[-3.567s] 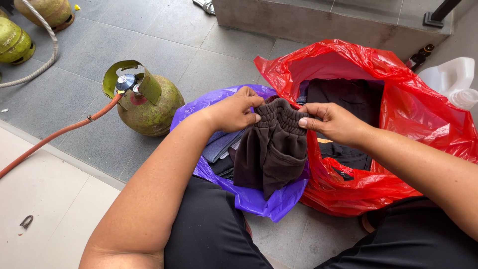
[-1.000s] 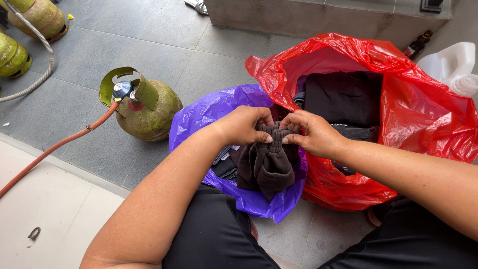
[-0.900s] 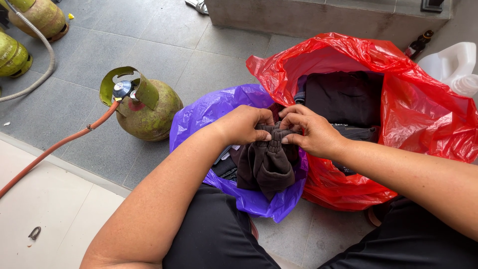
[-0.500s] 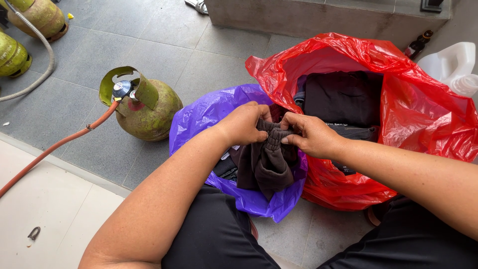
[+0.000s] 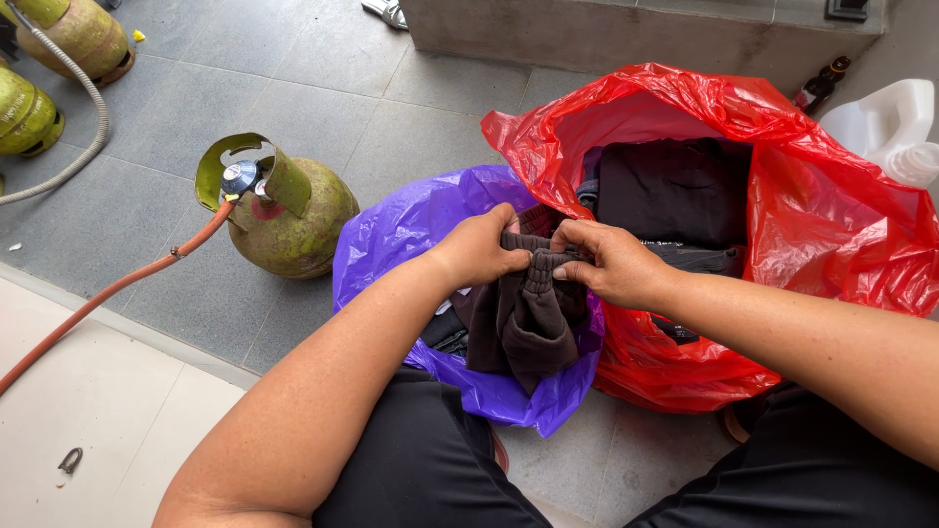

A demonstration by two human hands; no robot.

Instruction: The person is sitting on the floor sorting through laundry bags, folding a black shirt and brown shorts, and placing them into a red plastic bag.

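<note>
Head view: both hands pinch a dark brown garment [image 5: 523, 318], bunched at its ribbed waistband, over the open purple plastic bag [image 5: 391, 230]. Left hand [image 5: 479, 252] closed on the waistband's left edge, right hand [image 5: 611, 266] closed on the right edge; garment hangs between them, lower part inside the bag. Step looks like packing the folded piece down; next move calls for pushing it lower. Red plastic bag [image 5: 831, 225] with dark clothes just beside. Green gas cylinder [image 5: 293, 220] left.

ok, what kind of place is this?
Probably a home's back porch or utility area: grey tiled floor, green gas cylinder with an orange hose, and a white plastic jug by a concrete step.
</note>
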